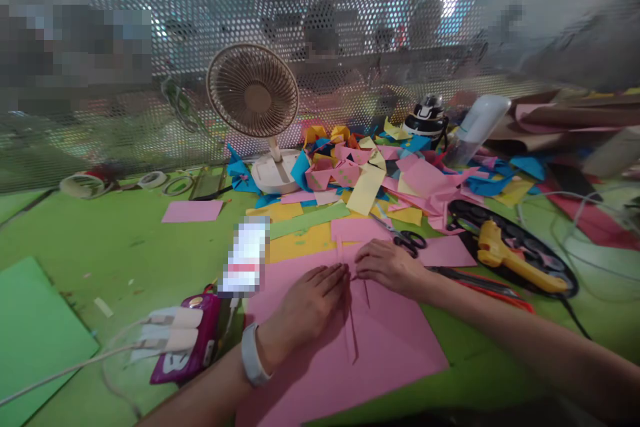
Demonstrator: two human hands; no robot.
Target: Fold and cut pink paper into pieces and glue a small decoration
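A large pink paper sheet [400, 353] lies on the green table beneath both hands. On it is a narrow folded strip of pink paper [350, 333], running away from me. My left hand [313, 300], with a pale band on its wrist, lies fairly flat, its outstretched fingertips pressing on the strip; its thumb is hidden. Opposite, my right hand [387, 268] has bent fingers pinched at the strip's right edge, close to the left fingertips. Just beyond the right hand rest dark-handled scissors [413, 241].
Cut and folded coloured paper [360, 177] is heaped at the back, beside a fan [257, 99]. A yellow glue gun [517, 260] lies in a black tray on the right. Left are a phone [245, 257], a purple power bank [187, 340] with cables, and a green sheet [40, 333].
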